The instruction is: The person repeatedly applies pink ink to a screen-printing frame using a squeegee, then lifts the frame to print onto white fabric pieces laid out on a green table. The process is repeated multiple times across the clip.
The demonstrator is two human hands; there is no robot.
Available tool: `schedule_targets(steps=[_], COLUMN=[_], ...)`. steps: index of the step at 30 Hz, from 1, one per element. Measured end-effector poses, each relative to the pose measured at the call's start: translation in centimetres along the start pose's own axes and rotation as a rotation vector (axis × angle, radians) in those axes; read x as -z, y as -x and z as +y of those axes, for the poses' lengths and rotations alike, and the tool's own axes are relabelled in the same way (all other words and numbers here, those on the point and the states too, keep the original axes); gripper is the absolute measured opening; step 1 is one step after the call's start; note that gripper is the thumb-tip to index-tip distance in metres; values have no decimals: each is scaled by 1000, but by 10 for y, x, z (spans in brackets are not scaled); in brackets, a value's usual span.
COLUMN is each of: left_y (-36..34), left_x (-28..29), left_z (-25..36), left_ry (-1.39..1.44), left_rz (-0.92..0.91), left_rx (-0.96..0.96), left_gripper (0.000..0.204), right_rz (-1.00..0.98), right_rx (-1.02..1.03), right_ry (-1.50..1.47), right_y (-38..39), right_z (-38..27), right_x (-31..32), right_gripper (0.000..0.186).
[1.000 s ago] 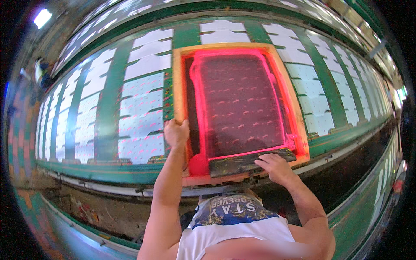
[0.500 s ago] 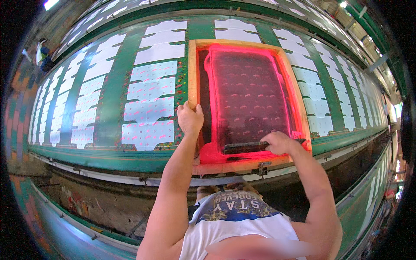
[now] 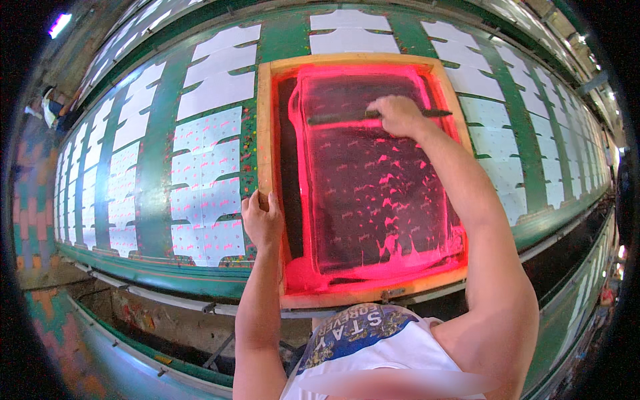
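Wooden printing frame (image 3: pixel 267 133) flat on the long green counter (image 3: pixel 157 167), its mesh flooded with bright pink ink (image 3: pixel 373 267) pooled thickest along the near edge of the frame. Right hand (image 3: pixel 399 115) reaching to the far end of the frame, grip clenched round the dark squeegee (image 3: pixel 337 118), which lies crosswise on the mesh just short of the frame's far rail. Left hand (image 3: pixel 262 219) on the frame's left rail, near its near corner, fingers curled over the wood and grasping the rail. White fabric pieces (image 3: pixel 207 193) laid in rows on the counter left of the frame, the nearer ones dotted with small pink marks, the farther ones plain; more white pieces (image 3: pixel 497 113) right of the frame. Counter stretching away on both sides of the frame. Another person (image 3: pixel 48 107) standing far left of the frame, beyond the counter's far edge, small and blurred.
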State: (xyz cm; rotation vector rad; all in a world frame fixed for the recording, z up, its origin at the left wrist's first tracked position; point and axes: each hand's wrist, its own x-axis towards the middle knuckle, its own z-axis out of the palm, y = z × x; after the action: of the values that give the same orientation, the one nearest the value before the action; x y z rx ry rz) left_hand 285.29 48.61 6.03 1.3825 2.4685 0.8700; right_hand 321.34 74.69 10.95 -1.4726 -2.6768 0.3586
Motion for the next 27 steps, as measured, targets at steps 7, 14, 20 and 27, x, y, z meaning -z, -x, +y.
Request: schedule_targets(steps=[7, 14, 20, 27], left_y=[-1, 2, 0, -2], left_x=[-4, -4, -2, 2], left_z=[-3, -1, 0, 1], left_ry=[20, 5, 6, -16], left_rz=[65, 71, 56, 13], left_rx=[-78, -54, -69, -54], left_gripper=[37, 34, 35, 39], right_rz=[115, 164, 82, 65], right_rx=[-13, 4, 105, 127], right_ry=[17, 61, 92, 54], right_y=[-104, -133, -95, 23], right_z=[44, 55, 38, -21], right_x=[-13, -21, -16, -26], right_gripper=[48, 45, 43, 37])
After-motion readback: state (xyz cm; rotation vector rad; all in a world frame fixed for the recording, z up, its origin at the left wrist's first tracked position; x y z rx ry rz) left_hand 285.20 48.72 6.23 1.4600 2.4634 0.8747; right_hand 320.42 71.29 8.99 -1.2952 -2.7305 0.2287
